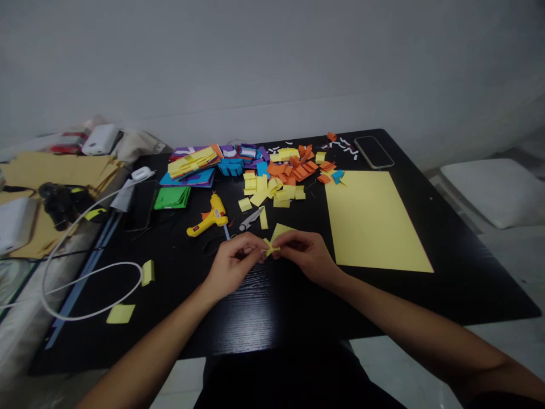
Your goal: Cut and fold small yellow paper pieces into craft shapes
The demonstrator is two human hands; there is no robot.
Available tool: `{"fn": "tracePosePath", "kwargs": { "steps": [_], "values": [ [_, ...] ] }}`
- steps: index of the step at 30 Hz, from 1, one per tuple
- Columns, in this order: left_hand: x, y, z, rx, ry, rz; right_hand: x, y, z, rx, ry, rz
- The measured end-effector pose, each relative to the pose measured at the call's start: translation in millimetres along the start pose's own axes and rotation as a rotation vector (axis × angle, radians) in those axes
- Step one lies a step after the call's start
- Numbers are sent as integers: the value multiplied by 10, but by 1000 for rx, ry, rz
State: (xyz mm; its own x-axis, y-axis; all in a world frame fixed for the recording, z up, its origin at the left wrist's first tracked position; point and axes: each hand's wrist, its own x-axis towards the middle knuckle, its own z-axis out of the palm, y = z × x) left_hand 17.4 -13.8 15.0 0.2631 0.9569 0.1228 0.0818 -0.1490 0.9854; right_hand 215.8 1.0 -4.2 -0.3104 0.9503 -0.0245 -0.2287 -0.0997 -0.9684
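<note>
Between my two hands, just above the black table, is a small folded yellow paper piece [269,247]. My left hand [238,260] pinches its left side, and my right hand [307,254] pinches its right side. Behind the right fingers lies a flat yellow paper [281,231], partly hidden. Scissors [251,219] lie just beyond my left hand, their handles dim against the tabletop. A yellow glue gun [208,216] rests on its side to their left. Several folded yellow paper pieces [272,190] are heaped farther back.
A large yellow sheet [377,221] covers part of the table's right side, with a phone [373,152] behind it. Orange paper pieces [298,167] and stacked coloured paper [193,165] line the back. A white cable [91,315] loops at left near loose yellow pieces [121,313].
</note>
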Motion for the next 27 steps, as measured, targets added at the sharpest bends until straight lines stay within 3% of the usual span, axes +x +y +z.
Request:
{"fn": "tracePosePath", "kwargs": {
  "steps": [5, 12, 16, 19, 27],
  "values": [
    [-17, -4, -36, 64, -26, 53, -22, -60, -17, 26, -8, 38],
    [-20, 36, -44, 361, -45, 290, -35, -29, 8, -45, 16, -5],
    [-39, -45, -6, 321, 50, 184, -41, 4, 22, -52, 31, -26],
    [-39, -67, 3, 307, 57, 92, -47, 22, 20, -102, 61, -56],
    [-11, -17, -8, 275, 39, 85, -41, 16, 19, -112, 23, -35]
  ]
}}
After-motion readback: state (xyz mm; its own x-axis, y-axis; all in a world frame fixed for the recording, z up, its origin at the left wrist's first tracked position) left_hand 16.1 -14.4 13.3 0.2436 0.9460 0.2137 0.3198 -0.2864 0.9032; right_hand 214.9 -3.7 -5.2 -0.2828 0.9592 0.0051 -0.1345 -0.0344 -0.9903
